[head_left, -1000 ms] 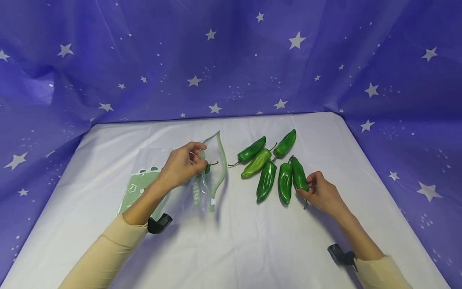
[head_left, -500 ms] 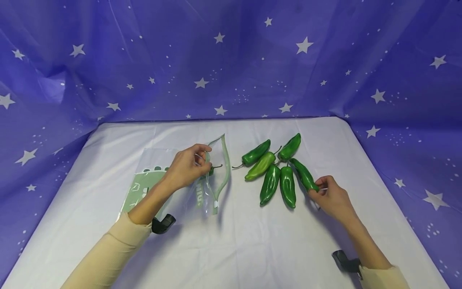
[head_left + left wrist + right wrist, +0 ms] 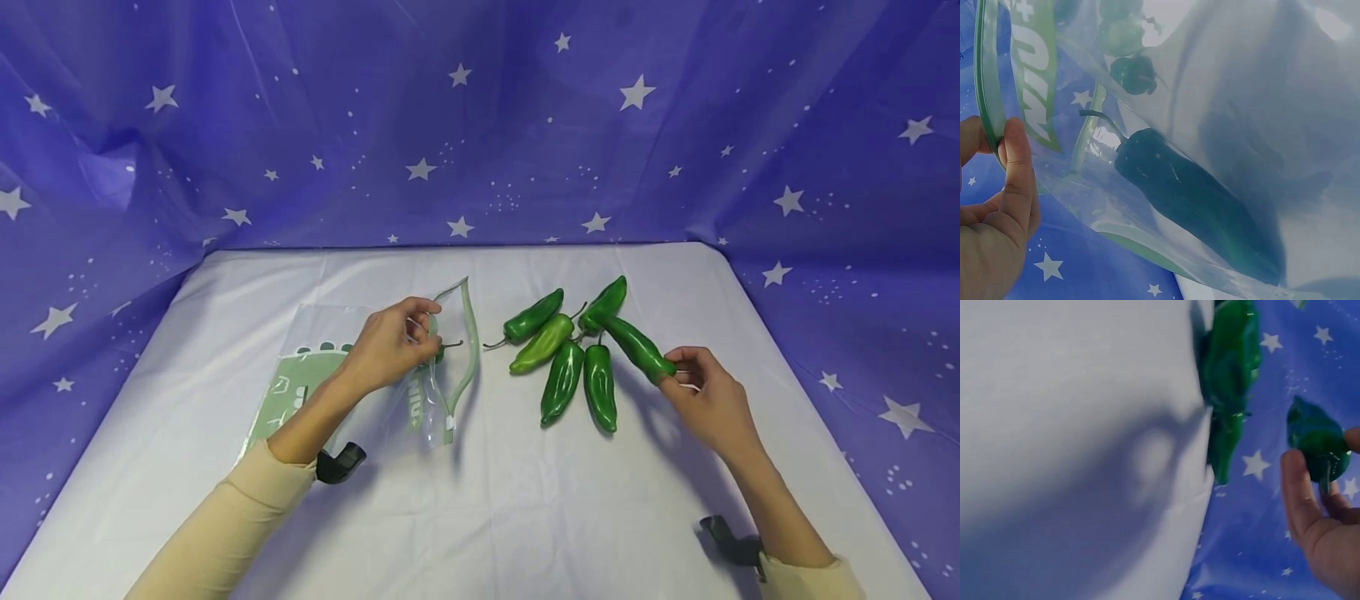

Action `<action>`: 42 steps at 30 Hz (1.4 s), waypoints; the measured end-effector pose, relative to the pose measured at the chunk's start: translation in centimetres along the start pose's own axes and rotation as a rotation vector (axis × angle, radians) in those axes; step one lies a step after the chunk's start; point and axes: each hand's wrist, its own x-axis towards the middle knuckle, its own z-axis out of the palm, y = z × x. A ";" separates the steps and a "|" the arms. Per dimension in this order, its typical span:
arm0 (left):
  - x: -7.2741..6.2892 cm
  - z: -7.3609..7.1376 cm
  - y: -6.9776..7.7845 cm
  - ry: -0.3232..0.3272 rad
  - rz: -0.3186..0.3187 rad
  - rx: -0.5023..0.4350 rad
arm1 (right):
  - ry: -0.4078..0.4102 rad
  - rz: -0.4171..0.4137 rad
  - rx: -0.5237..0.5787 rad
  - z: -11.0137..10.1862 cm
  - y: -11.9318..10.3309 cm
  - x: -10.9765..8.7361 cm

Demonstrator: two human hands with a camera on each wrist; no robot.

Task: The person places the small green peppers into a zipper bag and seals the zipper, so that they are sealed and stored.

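My left hand (image 3: pixel 393 342) pinches the rim of a clear zip bag (image 3: pixel 462 333) with a green slider edge and green print, its mouth held apart. Inside the bag lies one dark green pepper (image 3: pixel 1197 200), its stem pointing at the opening. On the right, my right hand (image 3: pixel 708 396) pinches a long green pepper (image 3: pixel 637 346) at its stem end, the tip slanting toward the far left. The right wrist view shows this pepper (image 3: pixel 1316 437) end-on between thumb and fingers, raised off the table, its shadow falling on the cloth.
Between the hands several more peppers lie on the white cloth: a lighter green pepper (image 3: pixel 542 344), a pepper behind it (image 3: pixel 534 315), one at the back (image 3: pixel 606 302) and two in front, the nearer-left pepper (image 3: pixel 562 383) among them. A purple star-patterned curtain (image 3: pixel 480 125) surrounds the table (image 3: pixel 487 517).
My right hand has drawn its pepper up and to the right, away from the others, and the pepper has swung to a slant. The left hand still holds the bag's rim.
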 end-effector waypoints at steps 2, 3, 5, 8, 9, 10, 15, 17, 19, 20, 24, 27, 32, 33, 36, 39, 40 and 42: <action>0.0 0.0 0.0 0.002 0.003 0.003 | 0.023 -0.076 0.059 0.1 -0.7 0.2; 0.1 0.0 0.0 0.002 0.003 0.004 | 0.027 -0.116 0.094 0.2 -1.0 0.4; 0.1 0.0 0.0 -0.001 0.003 0.006 | 0.018 -0.183 0.155 0.4 -1.9 0.7; 0.1 0.1 0.1 -0.006 0.000 0.005 | -0.024 -0.264 0.191 1.0 -3.4 1.1; 0.0 0.1 0.1 -0.008 -0.001 0.003 | -0.041 -0.289 0.196 1.3 -3.9 1.3; 0.0 0.2 0.1 -0.010 0.000 0.002 | -0.056 -0.312 0.192 1.6 -4.5 1.4; 0.0 0.2 0.1 -0.007 0.000 0.003 | -0.134 -0.382 0.189 3.6 -6.7 2.3; 0.0 0.2 0.2 -0.007 -0.001 0.004 | -0.163 -0.376 0.187 4.5 -7.3 2.6; 0.0 0.2 0.2 -0.006 0.001 0.004 | -0.191 -0.369 0.184 5.4 -7.8 2.9; 0.0 0.2 0.2 -0.006 0.002 0.003 | -0.204 -0.369 0.183 5.8 -8.0 3.0; 0.1 0.3 0.3 -0.003 0.005 0.002 | -0.262 -0.382 0.197 7.4 -8.8 3.4; 0.1 0.3 0.3 -0.001 0.002 0.001 | -0.301 -0.392 0.216 8.5 -9.4 3.6; 0.1 0.5 0.4 0.002 0.000 0.007 | -0.349 -0.367 0.252 10.1 -10.5 3.8; 0.1 0.5 0.4 0.003 -0.001 0.009 | -0.356 -0.355 0.257 10.3 -10.7 3.8; 0.2 0.6 0.5 0.009 -0.005 0.010 | -0.365 -0.338 0.268 11.0 -11.1 3.8; 0.2 0.7 0.6 0.015 -0.004 0.010 | -0.371 -0.333 0.266 11.7 -11.3 3.9; 0.2 0.7 0.7 0.018 -0.003 0.008 | -0.373 -0.338 0.268 11.8 -11.3 3.9; 0.3 0.7 0.8 0.020 0.003 0.007 | -0.377 -0.350 0.267 12.2 -11.3 3.9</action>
